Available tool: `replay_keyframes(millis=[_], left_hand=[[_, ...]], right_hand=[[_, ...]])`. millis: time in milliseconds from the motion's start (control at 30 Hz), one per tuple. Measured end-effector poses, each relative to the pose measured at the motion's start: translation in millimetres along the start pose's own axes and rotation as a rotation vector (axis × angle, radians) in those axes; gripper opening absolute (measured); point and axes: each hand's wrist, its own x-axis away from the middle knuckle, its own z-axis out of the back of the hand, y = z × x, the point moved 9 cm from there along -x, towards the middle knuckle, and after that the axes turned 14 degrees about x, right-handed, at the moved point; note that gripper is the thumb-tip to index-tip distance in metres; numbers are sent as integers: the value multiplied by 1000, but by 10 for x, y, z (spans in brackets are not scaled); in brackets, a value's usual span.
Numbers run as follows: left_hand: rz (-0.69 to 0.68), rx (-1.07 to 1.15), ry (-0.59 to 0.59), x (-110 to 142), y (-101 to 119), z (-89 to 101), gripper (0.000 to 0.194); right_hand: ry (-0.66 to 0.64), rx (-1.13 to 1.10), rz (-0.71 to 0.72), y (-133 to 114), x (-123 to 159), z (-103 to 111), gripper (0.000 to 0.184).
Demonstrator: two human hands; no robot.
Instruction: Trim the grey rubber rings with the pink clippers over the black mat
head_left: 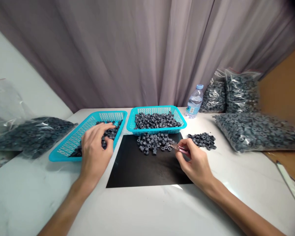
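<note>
My left hand (95, 147) is over the left blue basket (88, 119), fingers curved and the thumb apart from them. Dark grey rings (110, 133) show in the gap between thumb and fingers; they appear to lie in the basket. My right hand (195, 160) is closed on a pair of tweezers (180, 149) with pinkish handles. The tweezer tips point left, at the right edge of a loose pile of small dark grey rings (151, 142). That pile lies on a black mat (142, 170), just in front of the second blue basket (157, 132).
More rings fill the second basket. A smaller ring pile (203, 141) lies right of the mat. A water bottle (195, 101) stands behind it. Bulging clear bags of rings (260, 131) sit at the right, another bag (46, 131) at the left. A grey curtain (127, 52) hangs behind.
</note>
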Motion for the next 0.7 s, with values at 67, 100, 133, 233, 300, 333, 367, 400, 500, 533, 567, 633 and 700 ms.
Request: replay_keyframes(millis=[67, 100, 133, 233, 300, 333, 367, 400, 500, 533, 567, 633, 700], left_hand=[[14, 122, -32, 95, 183, -139, 21], [43, 212, -74, 154, 269, -241, 14], [105, 328, -127, 222, 329, -358, 10], [373, 734, -415, 498, 473, -812, 16], [519, 972, -544, 663, 565, -1006, 20], [571, 1067, -582, 720, 602, -1064, 21], [610, 1142, -605, 758, 627, -1101, 20], [641, 1193, -616, 781, 639, -1124, 20], [716, 1253, -611, 800, 613, -1150, 18], [738, 1261, -604, 798, 595, -1151, 17], [754, 1271, -599, 794, 580, -1151, 17], [768, 1293, -591, 782, 559, -1147, 17], [768, 1309, -580, 770, 547, -1138, 17]], right_hand=[[-32, -43, 32, -27, 4, -20, 11], [-57, -68, 67, -60, 10, -32, 12], [-84, -92, 114, -108, 21, -46, 14], [-150, -146, 283, -288, 86, -86, 15], [-166, -164, 367, -382, 138, -112, 15], [-168, -165, 397, -415, 160, -127, 14], [-170, -163, 419, -438, 178, -144, 14], [-172, -158, 434, -453, 191, -160, 14], [-181, -159, 453, -474, 205, -179, 15], [-182, -168, 453, -479, 204, -171, 15], [-185, -179, 448, -482, 201, -161, 15], [-188, -202, 430, -485, 197, -137, 18], [-189, -221, 401, -473, 196, -123, 23]])
